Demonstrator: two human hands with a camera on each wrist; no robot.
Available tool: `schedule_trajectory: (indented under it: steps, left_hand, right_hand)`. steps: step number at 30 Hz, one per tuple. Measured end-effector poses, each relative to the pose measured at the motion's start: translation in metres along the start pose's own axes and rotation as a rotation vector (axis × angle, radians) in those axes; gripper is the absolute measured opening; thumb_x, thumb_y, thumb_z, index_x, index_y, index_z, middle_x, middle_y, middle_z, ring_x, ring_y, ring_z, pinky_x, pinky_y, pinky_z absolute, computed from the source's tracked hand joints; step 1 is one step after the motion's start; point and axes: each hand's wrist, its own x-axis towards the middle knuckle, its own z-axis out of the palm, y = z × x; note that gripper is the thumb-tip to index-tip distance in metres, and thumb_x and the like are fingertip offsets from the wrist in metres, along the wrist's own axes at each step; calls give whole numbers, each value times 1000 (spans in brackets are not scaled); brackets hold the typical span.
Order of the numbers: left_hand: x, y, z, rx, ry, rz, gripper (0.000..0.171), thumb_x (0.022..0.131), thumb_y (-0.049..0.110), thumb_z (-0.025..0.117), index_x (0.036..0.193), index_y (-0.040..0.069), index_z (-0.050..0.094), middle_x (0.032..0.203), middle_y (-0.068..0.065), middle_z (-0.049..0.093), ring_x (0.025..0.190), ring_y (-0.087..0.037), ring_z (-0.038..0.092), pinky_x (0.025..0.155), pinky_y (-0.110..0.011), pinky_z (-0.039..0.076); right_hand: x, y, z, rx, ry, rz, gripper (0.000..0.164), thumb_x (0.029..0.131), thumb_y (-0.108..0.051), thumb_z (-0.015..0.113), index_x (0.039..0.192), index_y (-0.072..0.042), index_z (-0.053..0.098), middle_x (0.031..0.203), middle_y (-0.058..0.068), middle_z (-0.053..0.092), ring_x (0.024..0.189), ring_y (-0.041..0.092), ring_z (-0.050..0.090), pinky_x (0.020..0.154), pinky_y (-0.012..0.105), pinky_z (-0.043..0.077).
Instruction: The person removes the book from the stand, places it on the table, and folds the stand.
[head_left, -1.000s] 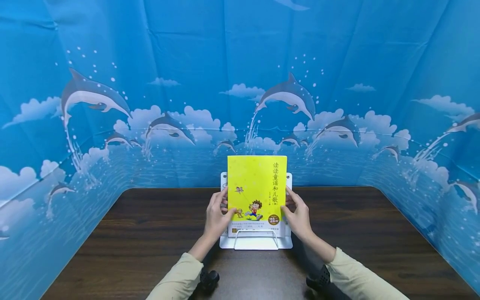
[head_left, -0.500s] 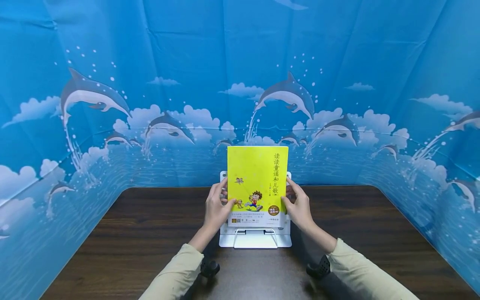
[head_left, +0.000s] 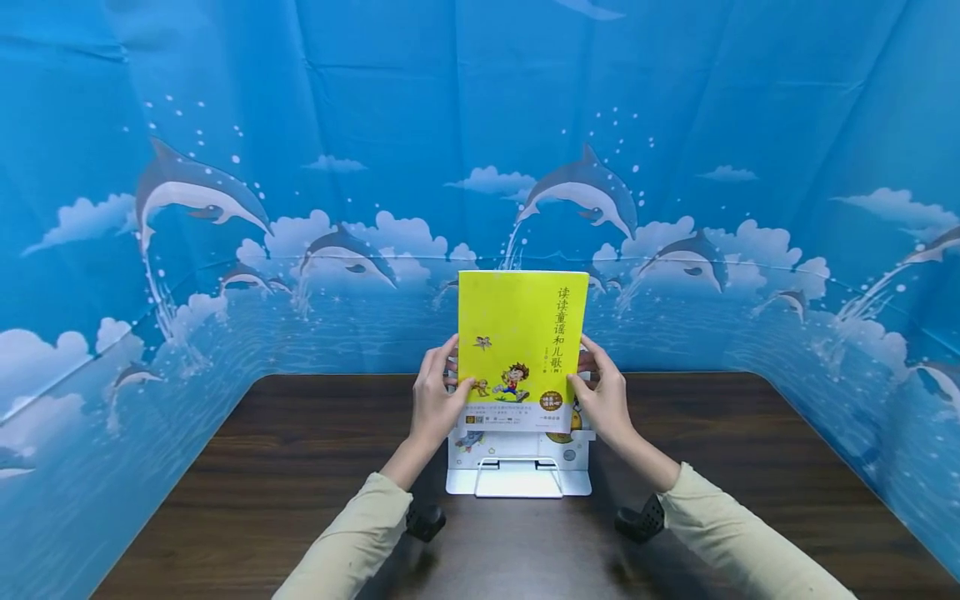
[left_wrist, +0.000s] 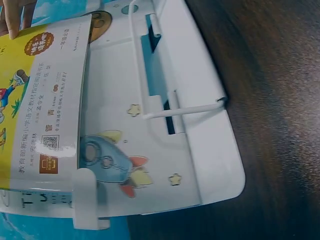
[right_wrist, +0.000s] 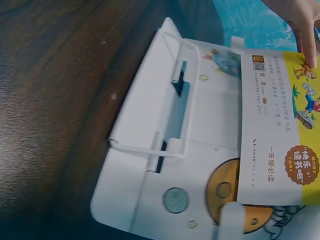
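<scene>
A yellow book with a white lower band and a cartoon child on its cover is held upright by both hands. My left hand grips its left edge, thumb on the cover and fingers behind. Its right edge is pinched the same way by my right hand. Behind and below the book stands a white bookstand printed with space drawings. The book's lower edge is above the stand's wire holder. In the right wrist view the book overlaps the stand's back plate; I cannot tell whether they touch.
The bookstand rests on a dark wooden table. White side clips stick out at the stand's edges. A blue curtain printed with dolphins and clouds surrounds the table at the back and sides.
Both hands have lifted the book upward. Its lower edge has come out from behind the wire holder, and more of the stand's printed plate shows below it. The stand stays on the table.
</scene>
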Motion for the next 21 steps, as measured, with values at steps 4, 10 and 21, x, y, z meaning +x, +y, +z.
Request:
schedule_trajectory:
  steps: [4, 10, 21]
  left_hand:
    - [5, 4, -3, -12, 23, 21, 71, 69, -9, 72, 133, 5, 43, 107, -15, 50, 84, -21, 53, 60, -30, 54]
    - [8, 11, -7, -20, 27, 30, 70, 70, -7, 72, 133, 5, 43, 108, -14, 50, 85, -22, 53, 60, -30, 54]
    - [4, 29, -4, -105, -52, 11, 72, 68, -6, 74, 133, 1, 43, 107, -15, 49, 81, -20, 52, 60, -23, 53]
  right_hand:
    - [4, -13, -4, 6, 14, -27, 59, 79, 12, 60, 133, 0, 41, 95, 20, 56, 86, 28, 56, 70, 35, 54]
    - [11, -5, -9, 1, -2, -52, 61, 80, 9, 61, 135, -5, 41, 95, 17, 56, 87, 24, 56, 67, 20, 52]
    - [9, -17, -38, -57, -104, -31, 59, 79, 13, 58, 134, 1, 40, 94, 19, 55, 86, 29, 57, 73, 35, 52]
